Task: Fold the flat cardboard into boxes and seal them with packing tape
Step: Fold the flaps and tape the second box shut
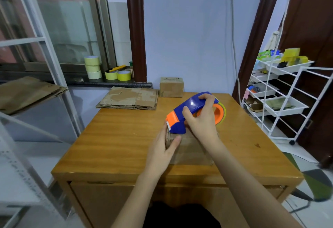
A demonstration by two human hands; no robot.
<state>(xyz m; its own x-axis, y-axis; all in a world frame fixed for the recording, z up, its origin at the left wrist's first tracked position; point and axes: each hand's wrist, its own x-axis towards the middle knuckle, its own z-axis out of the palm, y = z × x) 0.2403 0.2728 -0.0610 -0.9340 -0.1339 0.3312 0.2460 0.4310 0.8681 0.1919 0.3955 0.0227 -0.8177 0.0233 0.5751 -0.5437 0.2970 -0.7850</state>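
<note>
The cardboard box [189, 148] being sealed sits near the middle of the wooden table [117, 137], a little toward the person's edge, its top largely hidden by both forearms. The person's right hand [201, 117] is wrapped around the handle of the blue and orange tape dispenser [187, 112], whose cutter end presses down at the box's far-left corner, toward 10 o'clock on its top face. The left hand [164, 148] braces the box's left side, fingers lying along the cardboard with the thumb over the top edge; they look more flat than curled, pressing rather than clutching.

Judging from this, the sealing step is in hand: tape is being laid or cut at the box's edge. The next move probably calls for a firm pull or tilt of the dispenser against the blade while the left hand keeps the box from sliding.

At 11 o'clock on the table lies a stack of flat cardboard [128, 99]; at 12 o'clock stands a finished box [171, 87]. Spare tape rolls [92, 67] rest on the windowsill beyond, and a white wire rack [281, 101] stands at 2 o'clock
</note>
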